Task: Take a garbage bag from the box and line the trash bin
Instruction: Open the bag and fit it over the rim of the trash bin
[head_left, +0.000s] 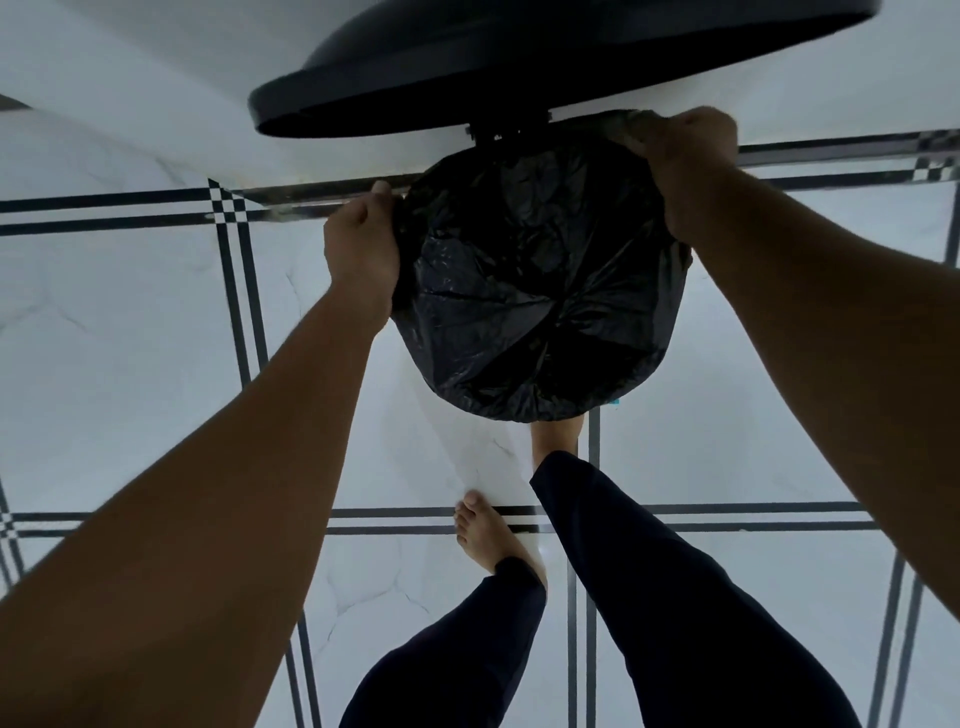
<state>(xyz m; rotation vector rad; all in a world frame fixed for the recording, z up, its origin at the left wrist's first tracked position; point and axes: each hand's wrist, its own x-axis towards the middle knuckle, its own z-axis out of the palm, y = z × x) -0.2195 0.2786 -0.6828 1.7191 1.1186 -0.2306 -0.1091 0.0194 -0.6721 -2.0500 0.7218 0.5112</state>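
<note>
A black garbage bag is spread inside a round trash bin, its crinkled plastic covering the opening and folding over the rim. The bin's black lid stands raised behind it on its hinge. My left hand grips the bag's edge at the bin's left rim. At the back right rim my right hand grips the bag's edge with curled fingers. The bin's body is hidden under the bag. No box is in view.
The bin stands on a white tiled floor with dark double lines, close to a white wall. My bare right foot is at the bin's base. My left foot stands just behind.
</note>
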